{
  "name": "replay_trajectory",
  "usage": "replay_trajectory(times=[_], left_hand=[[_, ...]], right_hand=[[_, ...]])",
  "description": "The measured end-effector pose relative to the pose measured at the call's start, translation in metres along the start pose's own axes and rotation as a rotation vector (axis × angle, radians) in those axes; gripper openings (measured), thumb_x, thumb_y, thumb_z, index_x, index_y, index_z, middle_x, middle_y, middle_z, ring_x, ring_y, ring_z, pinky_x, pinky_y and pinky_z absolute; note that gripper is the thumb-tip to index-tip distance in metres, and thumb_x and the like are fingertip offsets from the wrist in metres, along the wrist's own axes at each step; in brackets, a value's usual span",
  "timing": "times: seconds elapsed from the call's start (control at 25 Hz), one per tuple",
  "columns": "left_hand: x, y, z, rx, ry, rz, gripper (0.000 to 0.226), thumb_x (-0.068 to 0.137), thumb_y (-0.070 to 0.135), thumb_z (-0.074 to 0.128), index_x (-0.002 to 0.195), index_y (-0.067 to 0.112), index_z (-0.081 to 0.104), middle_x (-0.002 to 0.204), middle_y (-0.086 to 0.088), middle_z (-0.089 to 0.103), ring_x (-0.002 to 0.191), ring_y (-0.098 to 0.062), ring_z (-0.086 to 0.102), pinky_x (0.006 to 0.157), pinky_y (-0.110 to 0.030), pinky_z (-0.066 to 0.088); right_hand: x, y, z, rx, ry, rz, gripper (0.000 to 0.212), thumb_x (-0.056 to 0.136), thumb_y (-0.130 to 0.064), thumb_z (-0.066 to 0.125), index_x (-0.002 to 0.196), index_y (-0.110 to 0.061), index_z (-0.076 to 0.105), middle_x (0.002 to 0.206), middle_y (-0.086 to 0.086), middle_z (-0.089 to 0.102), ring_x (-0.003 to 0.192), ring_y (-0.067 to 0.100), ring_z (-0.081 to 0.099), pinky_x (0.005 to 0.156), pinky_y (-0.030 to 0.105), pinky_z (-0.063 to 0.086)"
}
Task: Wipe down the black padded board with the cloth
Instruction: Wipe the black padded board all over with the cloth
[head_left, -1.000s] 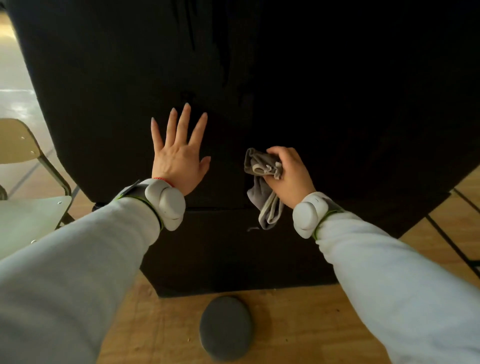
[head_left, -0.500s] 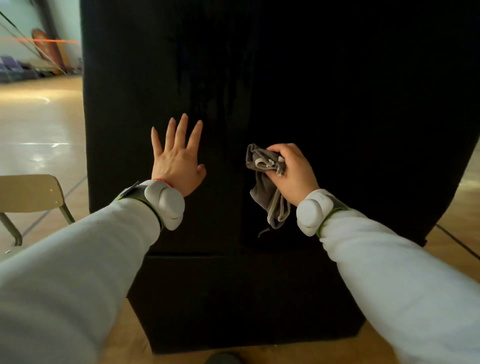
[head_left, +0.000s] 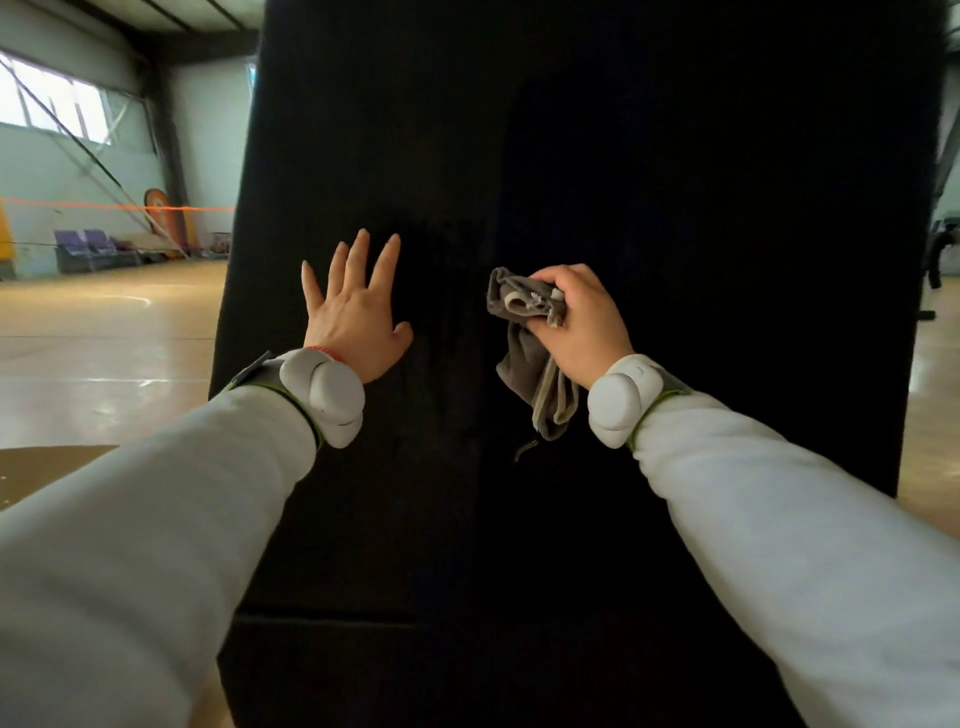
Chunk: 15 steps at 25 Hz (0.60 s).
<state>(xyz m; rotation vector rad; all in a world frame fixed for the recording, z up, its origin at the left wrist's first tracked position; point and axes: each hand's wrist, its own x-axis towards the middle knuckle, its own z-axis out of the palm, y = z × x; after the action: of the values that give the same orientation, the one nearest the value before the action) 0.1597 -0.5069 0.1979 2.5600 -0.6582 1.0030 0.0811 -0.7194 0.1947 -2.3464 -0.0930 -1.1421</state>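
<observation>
The right hand (head_left: 587, 332) is clutching the bunched grey cloth (head_left: 524, 358) in a tight grip, with the cloth's loose end hanging below the fist against the upright black padded board (head_left: 675, 208). The left hand (head_left: 356, 322) is pressing flat on the board, fingers spread wide, left of the cloth.

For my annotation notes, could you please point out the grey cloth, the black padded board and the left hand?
grey cloth (head_left: 524, 358): head view, on the fold hanging down.
black padded board (head_left: 727, 208): head view, on its bare upper face.
left hand (head_left: 353, 322): head view, on the back of the hand.
</observation>
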Motion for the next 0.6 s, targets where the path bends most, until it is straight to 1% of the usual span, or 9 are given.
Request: replay_trajectory(times=[0.24,0.4,0.48,0.6], left_hand=[[0.023,0.006,-0.023,-0.002,0.088,-0.031,0.087,0.087,0.025,0.058,0.150,0.026,-0.002,0.157,-0.009,-0.006,0.144,-0.028,-0.007,0.113,-0.052,-0.010],[0.036,-0.001,-0.031,-0.004,0.120,-0.028,0.086,0.086,0.025,0.058,0.150,0.026,-0.001,0.157,-0.009,-0.006,0.144,-0.028,-0.007,0.113,-0.052,-0.009],[0.043,-0.006,-0.034,0.001,0.121,-0.012,0.086,0.087,0.026,0.058,0.150,0.026,-0.001,0.157,-0.009,-0.006,0.144,-0.028,-0.007,0.113,-0.052,-0.009],[0.059,-0.018,-0.041,0.016,0.136,0.042,0.086,0.087,0.026,0.057,0.149,0.027,-0.001,0.157,-0.008,-0.005,0.144,-0.027,-0.007,0.112,-0.051,-0.009]], right_hand=[[0.037,-0.021,-0.018,0.010,0.065,-0.090,0.027,0.083,-0.016,0.063,0.109,-0.019,0.058,0.113,-0.004,0.050,0.098,0.013,0.055,0.082,0.033,0.050],[0.057,-0.031,-0.015,-0.051,0.111,-0.119,0.027,0.083,-0.016,0.061,0.108,-0.023,0.058,0.113,-0.006,0.050,0.098,0.012,0.054,0.079,0.034,0.050],[0.065,-0.034,-0.014,-0.081,0.152,-0.114,0.027,0.082,-0.014,0.061,0.107,-0.025,0.059,0.113,-0.007,0.049,0.098,0.012,0.053,0.076,0.031,0.050],[0.086,-0.046,-0.015,-0.094,0.269,-0.088,0.028,0.082,-0.014,0.061,0.107,-0.025,0.060,0.111,-0.007,0.049,0.099,0.013,0.053,0.071,0.030,0.048]])
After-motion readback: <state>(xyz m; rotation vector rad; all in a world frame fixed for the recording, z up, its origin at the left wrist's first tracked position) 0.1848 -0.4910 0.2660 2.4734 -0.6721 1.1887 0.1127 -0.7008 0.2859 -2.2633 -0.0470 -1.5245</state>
